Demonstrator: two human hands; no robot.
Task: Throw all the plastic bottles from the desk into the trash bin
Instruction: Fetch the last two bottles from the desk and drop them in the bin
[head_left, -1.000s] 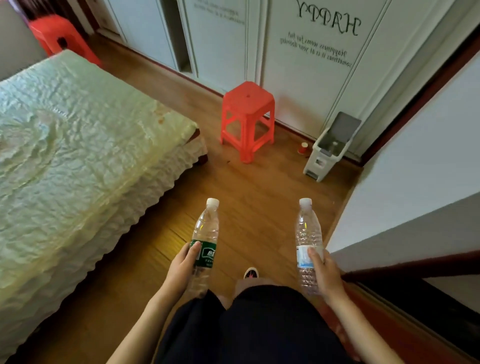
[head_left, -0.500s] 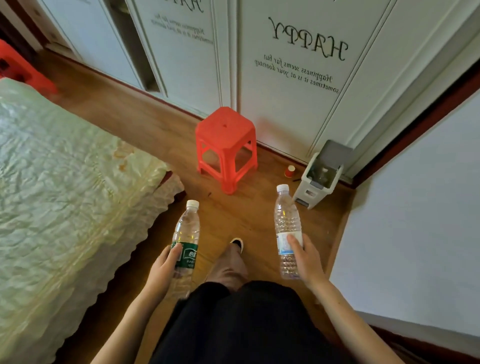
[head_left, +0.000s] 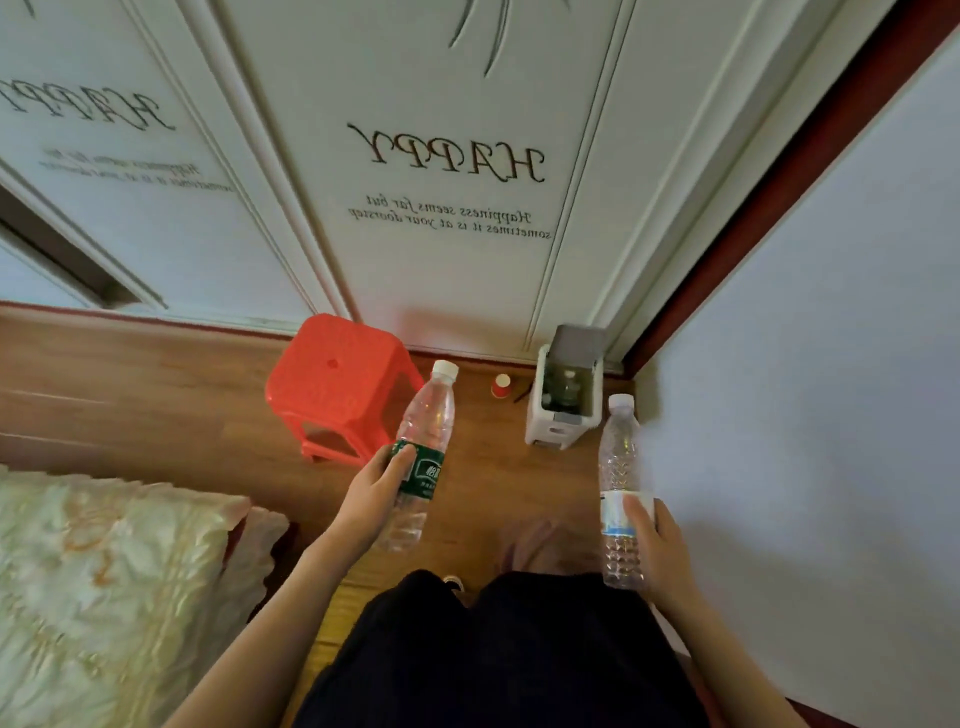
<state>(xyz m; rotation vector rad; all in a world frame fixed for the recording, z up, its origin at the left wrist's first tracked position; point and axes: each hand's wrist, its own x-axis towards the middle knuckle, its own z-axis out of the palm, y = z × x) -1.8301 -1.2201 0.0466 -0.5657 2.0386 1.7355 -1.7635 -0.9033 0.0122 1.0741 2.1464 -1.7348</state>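
My left hand (head_left: 376, 499) grips a clear plastic bottle with a green label (head_left: 423, 447) around its middle, cap tilted up and to the right. My right hand (head_left: 657, 545) holds a second clear bottle with a white and blue label (head_left: 618, 467) upright by its lower half. A small white trash bin (head_left: 550, 426) with its grey lid raised stands on the floor against the wardrobe, just beyond and between the two bottles. Inside it I can make out at least one bottle.
A red plastic stool (head_left: 337, 382) stands left of the bin, close to my left hand. A small red cup (head_left: 501, 386) sits on the floor between stool and bin. The bed (head_left: 104, 587) fills the lower left; a white wall (head_left: 805, 389) runs along the right.
I have walked closer to the bin, which now sits just ahead of the bottles. Both hands still hold their bottles, and the left one has risen and tilted toward the bin.
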